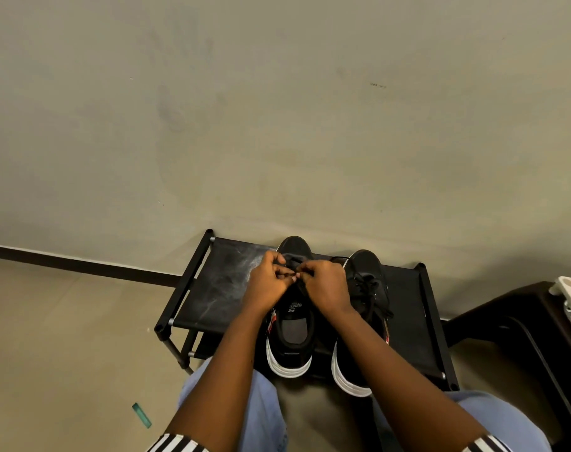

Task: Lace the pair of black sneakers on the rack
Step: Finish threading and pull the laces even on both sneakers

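**Black sneakers on rack: lacing under way on the left-of-frame shoe**

Black fabric top shelf of the rack (405, 301) sits in the lower centre of the frame, against the wall. Both sneakers stand on it side by side, toes toward the wall, white heels toward the camera.

Left-of-frame sneaker (290, 334): both hands meet over its forefoot. Left hand (267, 285) has its fingers curled, fingertips pinched together on what appears to be a lace end; right hand (323, 285) is curled likewise, pinching at the same spot, the two hands touching or nearly so. The lace (298, 283) itself is mostly hidden under the fingers; only a thin dark strand shows between them. Which eyelet row is being worked cannot be made out. The tongue and its printed label are visible below the hands with no crossings over them, so I judge the lower rows are in hand and the upper rows remain.

Right-of-frame sneaker (365, 308): dark laces lie across its upper in a loose tangle, with a strand looping off near the toe. Threaded, it seems, but whether fully, or tied, is unclear.

Estimate: roughly midway. Left to do: finish this shoe's upper eyelets, then check the other.
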